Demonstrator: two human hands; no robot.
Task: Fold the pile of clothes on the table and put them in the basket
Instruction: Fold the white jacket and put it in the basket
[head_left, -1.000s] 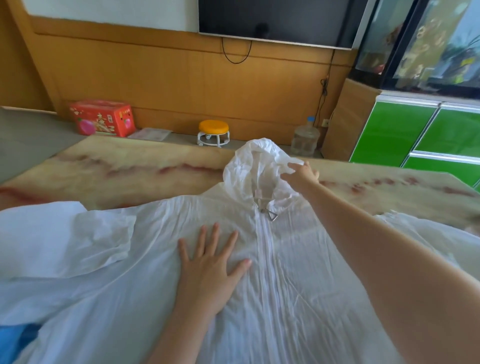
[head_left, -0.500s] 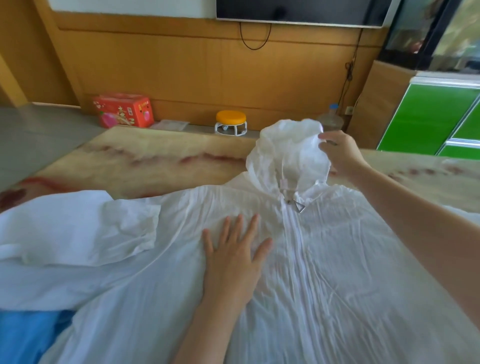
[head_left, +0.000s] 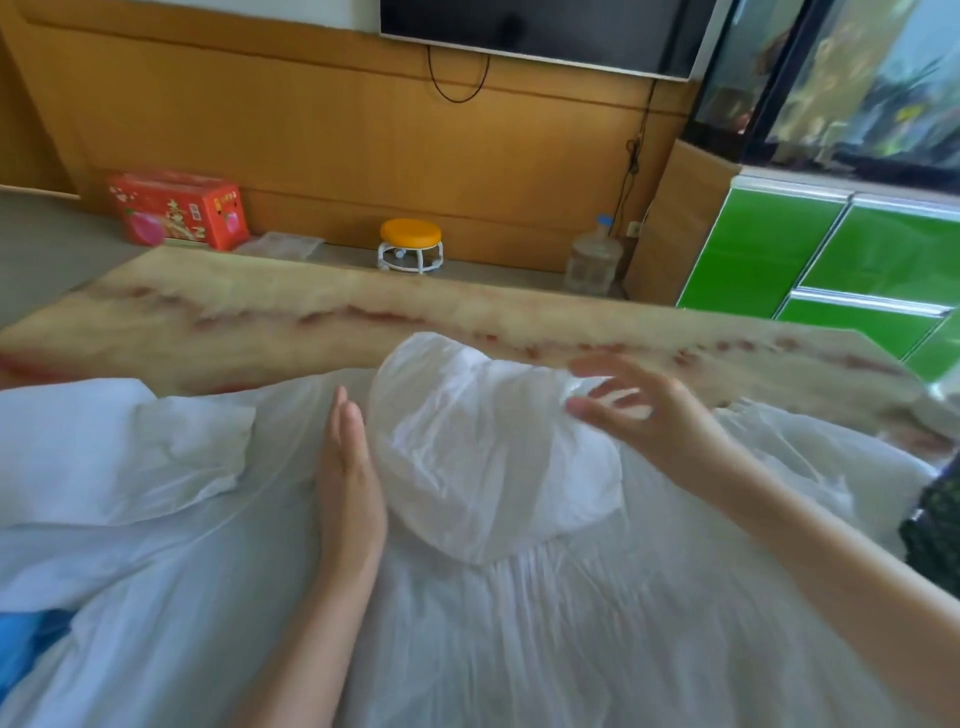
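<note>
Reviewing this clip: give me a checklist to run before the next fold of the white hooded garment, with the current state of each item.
1. Hood folded down onto the garment front: ok.
2. Left hand edge-on beside the hood, fingers straight: ok.
3. Right hand clear of the hood: cannot tell; blurred, fingers spread at its far edge.
4. Sleeve at picture left lying flat: not ok, rumpled.
5. Basket within reach: cannot tell, none in view.

Your right hand (head_left: 644, 415) is motion-blurred; whether it holds the hood (head_left: 483, 457) is unclear. The white garment (head_left: 519, 649) hides most of a blue cloth (head_left: 23, 642).
</note>
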